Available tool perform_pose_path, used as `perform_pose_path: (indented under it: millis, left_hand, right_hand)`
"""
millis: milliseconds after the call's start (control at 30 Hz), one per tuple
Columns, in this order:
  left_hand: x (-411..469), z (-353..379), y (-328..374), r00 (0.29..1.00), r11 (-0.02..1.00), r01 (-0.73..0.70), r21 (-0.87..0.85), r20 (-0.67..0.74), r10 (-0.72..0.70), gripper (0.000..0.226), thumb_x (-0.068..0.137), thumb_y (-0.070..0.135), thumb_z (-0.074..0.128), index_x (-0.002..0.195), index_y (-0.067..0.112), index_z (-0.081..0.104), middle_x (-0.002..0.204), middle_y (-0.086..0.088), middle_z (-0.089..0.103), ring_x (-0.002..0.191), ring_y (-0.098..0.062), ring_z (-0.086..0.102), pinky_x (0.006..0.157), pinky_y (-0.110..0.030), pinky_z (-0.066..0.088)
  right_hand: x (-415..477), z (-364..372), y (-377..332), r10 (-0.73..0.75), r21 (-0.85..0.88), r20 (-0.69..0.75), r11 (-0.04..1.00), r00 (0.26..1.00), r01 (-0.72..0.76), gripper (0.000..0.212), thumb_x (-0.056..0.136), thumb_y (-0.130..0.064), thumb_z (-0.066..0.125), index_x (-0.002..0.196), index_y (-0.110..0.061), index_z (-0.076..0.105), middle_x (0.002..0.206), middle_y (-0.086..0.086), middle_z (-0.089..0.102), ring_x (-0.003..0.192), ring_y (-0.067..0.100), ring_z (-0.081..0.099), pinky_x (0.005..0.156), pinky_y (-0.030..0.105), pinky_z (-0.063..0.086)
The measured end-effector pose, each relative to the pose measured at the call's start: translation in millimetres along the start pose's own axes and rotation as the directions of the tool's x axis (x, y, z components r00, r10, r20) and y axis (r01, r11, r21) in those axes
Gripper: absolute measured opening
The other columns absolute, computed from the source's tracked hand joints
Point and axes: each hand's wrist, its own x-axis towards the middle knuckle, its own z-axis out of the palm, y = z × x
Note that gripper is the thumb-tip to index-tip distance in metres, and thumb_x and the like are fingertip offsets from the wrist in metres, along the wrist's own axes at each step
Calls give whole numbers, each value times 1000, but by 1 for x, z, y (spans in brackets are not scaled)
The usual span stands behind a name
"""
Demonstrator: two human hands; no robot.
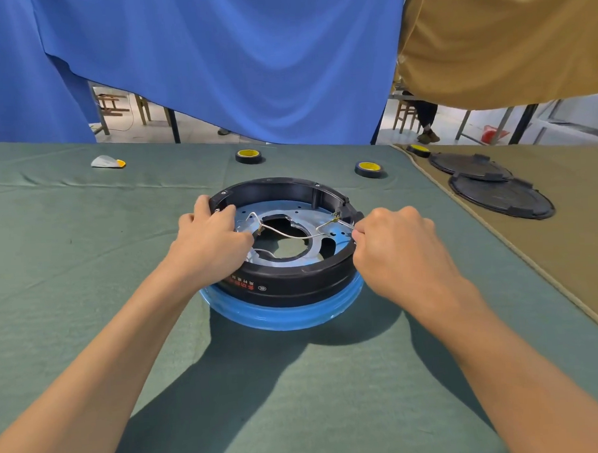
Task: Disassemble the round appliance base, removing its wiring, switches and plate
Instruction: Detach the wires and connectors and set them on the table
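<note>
The fingers [357, 231] of your right hand [399, 246] are curled in tight. They pinch one end of a thin white wire [291, 237] at the right inner edge of the round black plastic appliance base [293, 283]. Your left hand [210, 238] has its fingers [203, 204] bent over the base's left rim and grips it. Its fingertips reach inside onto the silver perforated metal plate [283, 208].

Between your two sets of fingers the wire sags across the plate's ragged central opening. It runs from a terminal beside your left hand to a small brass-coloured connector [335, 220] just ahead of your right fingertips. Just past that connector, a small black switch block [344, 205] sits against the base's inner wall.

Below your fingers the base stands on a glossy blue ring [284, 317], which rests on the green cloth surface [87, 269].

Beyond your left fingers, near the far edge, lies a black tape roll with a yellow core [249, 156]. Further left is a crumpled white and yellow scrap [108, 161]. Beyond your right fingers lies a second black and yellow tape roll [368, 169].

Well to the right of your right fingers, a tan cloth [566, 255] carries two flat round black covers [502, 197] with their edges meeting. A third tape roll [418, 150] lies at the cloth's far corner. A blue curtain [249, 57] and a tan curtain [505, 29] hang behind it all.
</note>
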Motion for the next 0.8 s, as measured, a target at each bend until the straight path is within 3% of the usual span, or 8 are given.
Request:
perform_pose_path:
  millis: [100, 267, 333, 400, 500, 600, 700, 800]
  left_hand:
    - [2, -1, -2, 1000, 1000, -18, -22, 20, 18, 37, 86, 14, 44, 119, 21, 58, 116, -4, 28, 111, -33, 30, 90, -39, 29]
    - [1, 1, -1, 999, 999, -26, -35, 29, 27, 35, 87, 13, 43, 113, 28, 62, 111, -1, 23, 122, -33, 24, 92, -37, 25]
    - [1, 2, 0, 999, 999, -27, -30, 24, 28, 35, 87, 13, 43, 112, 28, 62, 111, -1, 23, 121, -33, 24, 91, -36, 24]
    - [1, 2, -1, 1000, 999, -21, -34, 18, 22, 36, 87, 12, 42, 113, 28, 62, 111, -1, 22, 121, -32, 24, 88, -35, 23]
    - [3, 4, -2, 1000, 998, -19, -55, 9, 19, 32, 84, 12, 42, 104, 25, 64, 114, -3, 28, 120, -32, 25, 87, -35, 22]
    - [4, 5, -5, 1000, 999, -31, -32, -1, 31, 30, 83, 13, 42, 101, 24, 64, 118, -5, 34, 122, -31, 26, 87, -35, 23]
    - [5, 6, -6, 1000, 999, -31, -29, 0, 31, 26, 83, 14, 42, 94, 25, 64, 119, -4, 33, 121, -31, 27, 87, -36, 24]
    - [5, 7, -7, 1000, 999, -28, -21, -9, 28, 28, 84, 15, 42, 98, 25, 64, 121, -4, 32, 122, -31, 27, 87, -36, 25]
  right_hand:
    - [4, -1, 5, 0, 13, 16, 1000, 1000, 0, 31, 89, -13, 46, 59, -11, 36, 63, 11, 44, 65, 36, 45, 48, 33, 24]
    - [13, -8, 12, -26, 98, 80, 995, 996, 18, 40, 89, -9, 48, 51, -10, 34, 50, 6, 33, 58, 29, 30, 52, 35, 27]
    - [18, -10, 18, 1, 172, 101, 985, 995, -19, 34, 88, -7, 47, 54, -2, 45, 53, 9, 30, 60, 26, 25, 54, 38, 32]
    - [21, -11, 23, 59, 260, 114, 962, 992, -87, 27, 88, -8, 47, 76, 3, 69, 59, 9, 31, 58, 19, 22, 52, 36, 28]
    - [19, -8, 23, 117, 352, 103, 925, 988, -146, 25, 90, -12, 49, 101, 4, 64, 62, 22, 40, 54, 13, 25, 46, 27, 31]
    - [18, -2, 20, 93, 289, 64, 951, 994, -107, 27, 91, -12, 46, 96, 3, 67, 73, 29, 59, 60, 23, 37, 61, 42, 50]
    - [17, -4, 21, 76, 229, 63, 969, 995, -89, 30, 92, -13, 46, 73, 2, 65, 59, 24, 49, 61, 29, 37, 57, 43, 44]
    - [13, -7, 18, 63, 202, 72, 976, 995, -76, 36, 91, -12, 47, 57, -1, 46, 52, 14, 37, 59, 28, 33, 54, 37, 34]
